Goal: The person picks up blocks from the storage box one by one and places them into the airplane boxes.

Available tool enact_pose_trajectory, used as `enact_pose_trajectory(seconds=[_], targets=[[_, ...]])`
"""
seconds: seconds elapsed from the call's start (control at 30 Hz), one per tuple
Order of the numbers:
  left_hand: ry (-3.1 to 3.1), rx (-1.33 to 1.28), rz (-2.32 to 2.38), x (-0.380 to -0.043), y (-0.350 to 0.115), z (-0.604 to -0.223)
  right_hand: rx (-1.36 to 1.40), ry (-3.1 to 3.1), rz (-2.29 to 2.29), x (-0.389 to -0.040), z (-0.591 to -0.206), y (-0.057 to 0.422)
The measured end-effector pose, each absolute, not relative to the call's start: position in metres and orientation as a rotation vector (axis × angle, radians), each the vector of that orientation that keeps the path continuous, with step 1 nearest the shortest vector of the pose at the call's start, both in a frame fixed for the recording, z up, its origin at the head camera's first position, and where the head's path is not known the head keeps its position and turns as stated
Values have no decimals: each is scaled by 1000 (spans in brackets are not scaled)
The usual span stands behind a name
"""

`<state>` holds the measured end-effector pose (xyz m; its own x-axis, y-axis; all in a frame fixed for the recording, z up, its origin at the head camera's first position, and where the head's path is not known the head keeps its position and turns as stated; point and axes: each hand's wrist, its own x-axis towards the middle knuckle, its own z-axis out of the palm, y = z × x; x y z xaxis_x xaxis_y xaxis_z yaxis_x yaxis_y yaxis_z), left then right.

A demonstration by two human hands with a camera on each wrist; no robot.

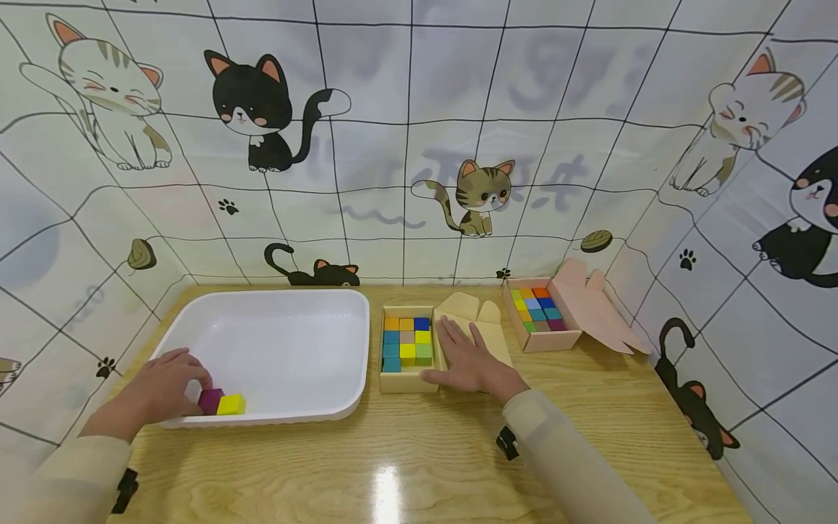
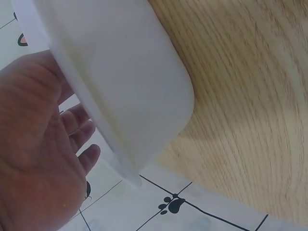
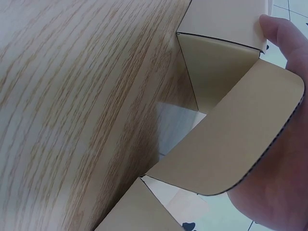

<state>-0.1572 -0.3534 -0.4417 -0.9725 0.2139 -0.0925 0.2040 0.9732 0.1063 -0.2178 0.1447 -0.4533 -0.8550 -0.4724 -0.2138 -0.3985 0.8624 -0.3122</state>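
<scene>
In the head view, my left hand (image 1: 160, 386) reaches over the near left corner of the white tray (image 1: 288, 356) and pinches a purple cube (image 1: 210, 401). Right beside that cube is a yellow cube (image 1: 231, 405). The left wrist view has the tray's outer wall (image 2: 134, 77) hiding the cubes from sight. My right hand (image 1: 468, 356) lies with fingers extended on the lid of a cream cardboard box (image 1: 409, 383), its thumb by the box's near right edge. Rows of coloured cubes (image 1: 407, 337) fill most of that box.
Farther right, a pink box (image 1: 553, 340) with its lid folded out (image 1: 599, 313) holds more coloured cubes. All of it stands on a wooden table (image 1: 314, 466). A cat-patterned cloth (image 1: 380, 145) encloses the back and sides.
</scene>
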Motion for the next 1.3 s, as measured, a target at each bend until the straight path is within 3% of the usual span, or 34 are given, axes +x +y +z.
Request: enact_pose_trajectory(seconds=[0.57, 1.3], targets=[[3112, 378, 196, -172, -352, -403, -670, 2758, -366, -216, -451, 144], [3168, 728, 290, -215, -204, -370, -667, 2756, -351, -217, -453, 145]])
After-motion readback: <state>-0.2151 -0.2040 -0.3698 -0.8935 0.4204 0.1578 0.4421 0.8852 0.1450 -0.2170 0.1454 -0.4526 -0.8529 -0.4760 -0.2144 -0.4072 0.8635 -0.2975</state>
